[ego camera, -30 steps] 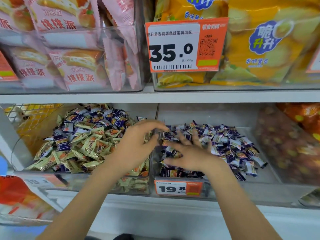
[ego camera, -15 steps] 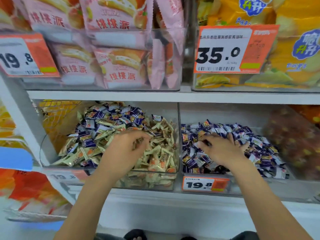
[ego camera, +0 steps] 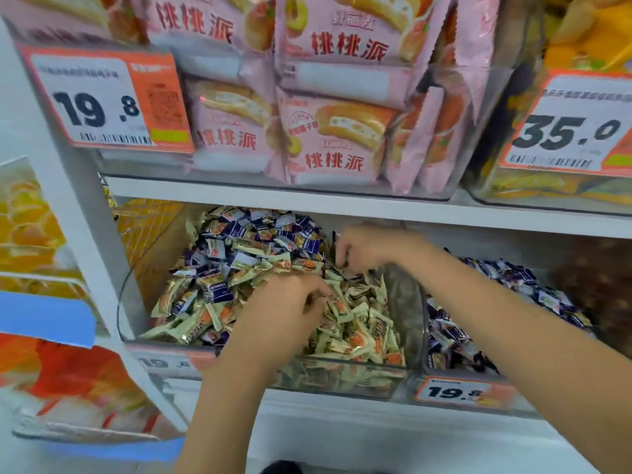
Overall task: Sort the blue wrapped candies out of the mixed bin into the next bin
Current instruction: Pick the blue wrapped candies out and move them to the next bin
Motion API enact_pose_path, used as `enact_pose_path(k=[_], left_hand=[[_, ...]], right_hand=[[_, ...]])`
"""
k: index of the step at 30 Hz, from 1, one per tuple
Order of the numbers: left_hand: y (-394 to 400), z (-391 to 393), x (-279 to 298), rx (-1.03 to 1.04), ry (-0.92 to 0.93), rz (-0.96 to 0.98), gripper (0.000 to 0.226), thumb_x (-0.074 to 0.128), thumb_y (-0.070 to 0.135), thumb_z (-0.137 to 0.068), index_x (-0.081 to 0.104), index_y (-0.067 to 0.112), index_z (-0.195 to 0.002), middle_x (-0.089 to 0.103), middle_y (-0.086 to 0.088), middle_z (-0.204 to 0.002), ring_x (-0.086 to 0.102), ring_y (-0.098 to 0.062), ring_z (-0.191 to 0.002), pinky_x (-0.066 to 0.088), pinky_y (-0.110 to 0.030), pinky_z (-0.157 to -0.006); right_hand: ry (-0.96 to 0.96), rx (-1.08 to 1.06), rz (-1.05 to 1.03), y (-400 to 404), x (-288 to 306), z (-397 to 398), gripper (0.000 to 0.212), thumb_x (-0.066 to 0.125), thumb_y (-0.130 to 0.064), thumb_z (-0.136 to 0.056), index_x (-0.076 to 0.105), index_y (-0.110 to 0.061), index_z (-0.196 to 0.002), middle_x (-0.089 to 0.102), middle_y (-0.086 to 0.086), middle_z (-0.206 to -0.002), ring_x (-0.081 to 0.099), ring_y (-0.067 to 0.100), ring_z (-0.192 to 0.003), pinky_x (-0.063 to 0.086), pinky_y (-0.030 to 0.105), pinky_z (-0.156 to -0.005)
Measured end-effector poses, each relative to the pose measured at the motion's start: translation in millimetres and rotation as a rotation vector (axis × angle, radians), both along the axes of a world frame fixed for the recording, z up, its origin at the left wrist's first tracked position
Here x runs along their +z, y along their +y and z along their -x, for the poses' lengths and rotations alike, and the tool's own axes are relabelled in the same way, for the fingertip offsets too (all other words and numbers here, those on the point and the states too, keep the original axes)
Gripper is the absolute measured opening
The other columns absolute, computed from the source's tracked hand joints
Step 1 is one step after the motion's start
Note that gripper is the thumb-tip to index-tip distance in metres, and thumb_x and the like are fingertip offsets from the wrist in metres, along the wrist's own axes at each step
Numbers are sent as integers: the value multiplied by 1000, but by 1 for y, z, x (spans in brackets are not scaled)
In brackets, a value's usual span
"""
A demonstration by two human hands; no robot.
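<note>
Candies fill the clear mixed bin [ego camera: 239, 367] in front of you: blue wrapped candies [ego camera: 239, 234] are heaped mostly toward its back and left, cream-and-orange ones [ego camera: 355, 323] toward the front and right. Your left hand [ego camera: 287, 313] is down in the middle of that bin, knuckles up, fingers curled into the pile among the cream wrappers; the fingertips are blurred and partly buried, so I cannot tell whether you are pinching a piece. The nearest blue pieces lie just to its left and behind it. Your right hand [ego camera: 366, 249] is at the back right corner of the same bin, right beside the clear wall shared with the next bin [ego camera: 441, 367], with fingers curled downward; something dark shows at the fingertips, but the blur hides what it is. The next bin, to the right, holds a heap of blue wrappers under and beyond your right forearm. Orange price tags reading 19.8 [ego camera: 455, 393] sit on the bin fronts.
</note>
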State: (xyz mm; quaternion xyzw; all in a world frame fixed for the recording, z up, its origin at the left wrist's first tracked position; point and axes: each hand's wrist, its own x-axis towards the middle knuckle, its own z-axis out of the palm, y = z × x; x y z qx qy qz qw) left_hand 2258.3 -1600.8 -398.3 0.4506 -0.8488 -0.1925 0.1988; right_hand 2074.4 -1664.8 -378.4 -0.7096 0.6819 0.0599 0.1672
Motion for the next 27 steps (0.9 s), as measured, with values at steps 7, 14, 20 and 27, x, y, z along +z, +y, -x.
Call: enact_pose_path(k=[7, 14, 20, 27], left_hand=[[-10, -14, -3, -18, 47, -35, 18, 54, 24, -92, 66, 28, -105, 66, 13, -99, 60, -4, -81, 52, -29, -78], [-10, -12, -3, -42, 45, -16, 21, 51, 21, -94, 65, 26, -108, 66, 12, -95, 59, -2, -77, 49, -20, -70], [-11, -14, -4, -58, 52, 4, 21, 51, 19, -94, 66, 24, -108, 68, 9, -98, 57, -2, -75, 47, -16, -68], [-10, -12, -4, -60, 39, 0, 22, 51, 18, -93, 66, 24, -108, 68, 8, -98, 61, -6, -80, 52, -25, -72]], right_hand=[[-80, -64, -69, -25, -29, 23, 41, 54, -15, -94, 46, -10, -134, 54, 11, -119, 61, 17, -75, 53, 25, -59], [-107, -173, 80, -60, -30, 33, 30, 36, -9, -100, 40, -19, -72, 44, 1, -76, 32, 6, -60, 30, 19, -56], [-188, -116, -51, -72, -40, 29, 37, 55, -5, -92, 43, -18, -125, 37, 10, -114, 51, 26, -88, 52, 28, -55], [-59, -71, -93, -77, -47, 29, 46, 70, -29, -83, 55, -15, -123, 49, 12, -130, 64, 28, -90, 58, 35, -68]])
